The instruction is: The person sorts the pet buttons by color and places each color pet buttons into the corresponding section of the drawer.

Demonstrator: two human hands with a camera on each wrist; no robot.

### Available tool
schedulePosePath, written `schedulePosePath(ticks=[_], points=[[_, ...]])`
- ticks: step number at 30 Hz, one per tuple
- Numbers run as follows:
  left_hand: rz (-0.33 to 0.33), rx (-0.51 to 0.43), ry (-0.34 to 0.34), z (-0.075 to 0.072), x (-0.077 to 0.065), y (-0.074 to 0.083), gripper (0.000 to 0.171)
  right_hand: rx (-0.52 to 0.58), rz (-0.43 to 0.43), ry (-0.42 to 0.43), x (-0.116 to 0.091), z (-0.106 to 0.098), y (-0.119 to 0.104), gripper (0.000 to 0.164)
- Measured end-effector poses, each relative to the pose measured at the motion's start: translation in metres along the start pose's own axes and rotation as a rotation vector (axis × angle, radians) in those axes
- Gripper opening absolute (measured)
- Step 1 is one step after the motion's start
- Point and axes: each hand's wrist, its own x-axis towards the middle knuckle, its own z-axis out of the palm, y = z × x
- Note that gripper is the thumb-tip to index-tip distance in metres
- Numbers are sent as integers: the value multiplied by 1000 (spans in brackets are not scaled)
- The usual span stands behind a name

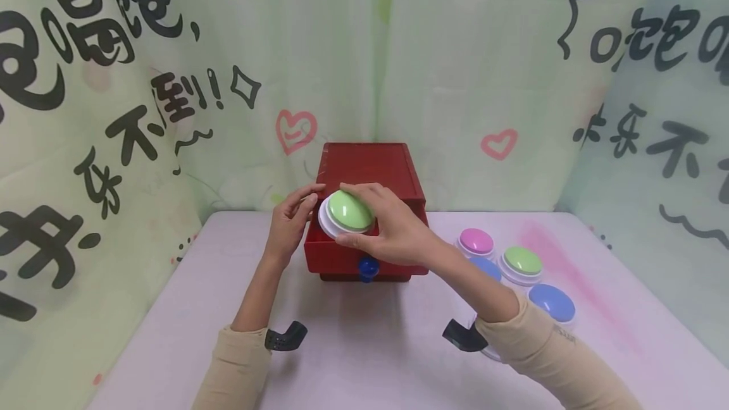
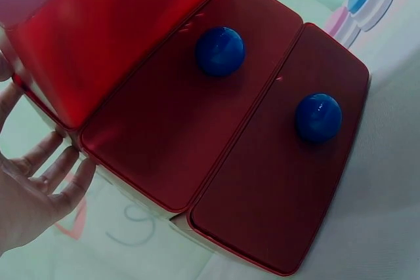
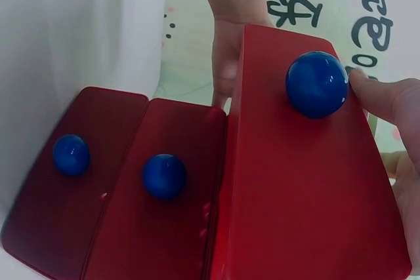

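The red three-drawer cabinet [image 1: 364, 169] stands on the pale tabletop [image 1: 364, 347], its top drawer [image 1: 336, 258] pulled out toward the person. Above that drawer's opening, at the left part of the cabinet, is a green-topped push button [image 1: 351, 211] with a white base. The right hand [image 1: 398, 229] reaches in from the cabinet's right and grips this button between thumb and fingers. Whether its base touches the drawer rim cannot be told.

At the cabinet's left side, the left hand [image 1: 289, 223] holds nothing; its fingers, loosely extended, rest against the side. Below the top drawer, the middle drawer [image 2: 161, 136] and bottom drawer [image 2: 262, 195] are closed, each front bearing a round blue knob.

To the cabinet's right sit a pink-topped button [image 1: 477, 241], a second green-topped button [image 1: 523, 260] and two blue-topped buttons [image 1: 551, 301], one partly behind the right forearm. Behind the cabinet hangs a pale curtain [image 1: 444, 81] with black lettering and red hearts.
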Motion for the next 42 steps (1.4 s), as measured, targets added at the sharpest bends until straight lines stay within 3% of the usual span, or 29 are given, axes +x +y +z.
schedulePosePath(ticks=[9,20,24,28,35,42], points=[[-21,3,-3,-1,-1,2,35,5,-43,-29,-1,2,1,52],[-11,5,-3,0,1,2,36,-16,-44,-5,-4,4,0,45],[-13,5,-2,0,0,1,36,-33,-82,41,-6,5,-1,44],[-10,5,-4,-1,0,1,36,-66,-176,125,-8,7,0,43],[1,8,-1,0,0,0,35,-221,-333,251,-13,9,5,43],[3,7,1,0,0,1,35,-261,-361,314,-19,7,7,45]])
